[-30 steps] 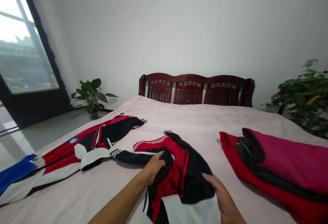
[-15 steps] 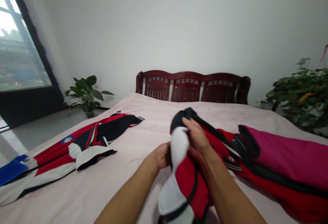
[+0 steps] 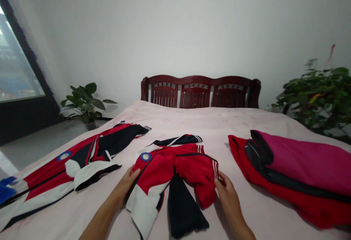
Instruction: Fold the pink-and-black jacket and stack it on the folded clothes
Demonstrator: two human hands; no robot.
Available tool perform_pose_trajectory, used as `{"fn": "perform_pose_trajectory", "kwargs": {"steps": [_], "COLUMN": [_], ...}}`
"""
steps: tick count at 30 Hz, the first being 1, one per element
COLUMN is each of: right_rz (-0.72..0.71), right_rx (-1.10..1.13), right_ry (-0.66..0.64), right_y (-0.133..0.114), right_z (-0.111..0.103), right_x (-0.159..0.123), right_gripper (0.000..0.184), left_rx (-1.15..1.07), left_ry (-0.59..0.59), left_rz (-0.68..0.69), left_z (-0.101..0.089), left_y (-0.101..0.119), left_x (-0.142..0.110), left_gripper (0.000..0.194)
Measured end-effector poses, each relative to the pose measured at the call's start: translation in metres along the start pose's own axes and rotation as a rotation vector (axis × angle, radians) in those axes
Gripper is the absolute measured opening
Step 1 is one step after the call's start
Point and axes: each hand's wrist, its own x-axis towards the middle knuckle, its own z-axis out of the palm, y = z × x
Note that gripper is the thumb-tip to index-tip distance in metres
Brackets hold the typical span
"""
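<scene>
A red jacket (image 3: 175, 167) on the bed (image 3: 219, 123) is touched at its edges by the left hand (image 3: 124, 185) and right hand (image 3: 226, 196), fingers loosely apart, nothing clamped.

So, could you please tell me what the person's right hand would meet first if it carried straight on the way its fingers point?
The right hand already touches the crumpled red, white and navy jacket; further on it would likely press into its red folded sleeve.

Bed (image 3: 208, 126), pink sheet. Between left hand (image 3: 126, 182) and right hand (image 3: 227, 196): crumpled red jacket (image 3: 175, 167). Beyond left hand: spread jacket (image 3: 82, 157). Beyond right hand: folded garments (image 3: 287, 174).
</scene>
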Motion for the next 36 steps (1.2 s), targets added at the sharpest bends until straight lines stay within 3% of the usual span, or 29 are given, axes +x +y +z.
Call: {"fn": "perform_pose_trajectory", "kwargs": {"steps": [2, 5, 11, 17, 22, 28, 33, 36], "right_rz": [-0.028, -0.031, -0.040, -0.175, -0.257, -0.228, -0.206, -0.200], "right_rx": [-0.078, -0.132, -0.073, -0.160, -0.266, -0.297, -0.338, -0.396], "right_ry": [-0.012, -0.078, -0.206, -0.293, -0.285, -0.277, -0.262, -0.221], "right_y": [0.016, 0.020, 0.015, 0.032, 0.038, 0.035, 0.024, 0.015], "right_z": [-0.002, -0.001, -0.005, -0.005, -0.002, 0.001, 0.002, 0.008], "right_x": [-0.013, -0.026, -0.035, -0.033, -0.032, -0.031, -0.037, -0.040], "right_gripper": [0.064, 0.068, 0.070, 0.079, 0.088, 0.088, 0.095, 0.093], "left_rx": [0.149, 0.353, 0.253, 0.178, 0.113, 0.106, 0.195, 0.227], "left_ry": [0.063, 0.144, 0.116, 0.160, 0.151, 0.147, 0.180, 0.140], "left_rz": [0.137, 0.289, 0.172, 0.145, 0.117, 0.082, 0.128, 0.156], "left_z": [0.011, 0.012, -0.002, -0.005, -0.011, -0.014, -0.012, -0.010], "left_y": [-0.013, -0.028, -0.028, -0.030, -0.035, -0.038, -0.036, -0.033], "left_x": [-0.003, -0.007, -0.012, -0.011, -0.011, -0.010, -0.008, -0.009], "left_gripper": [0.074, 0.074, 0.077, 0.077, 0.076, 0.073, 0.071, 0.073]}}
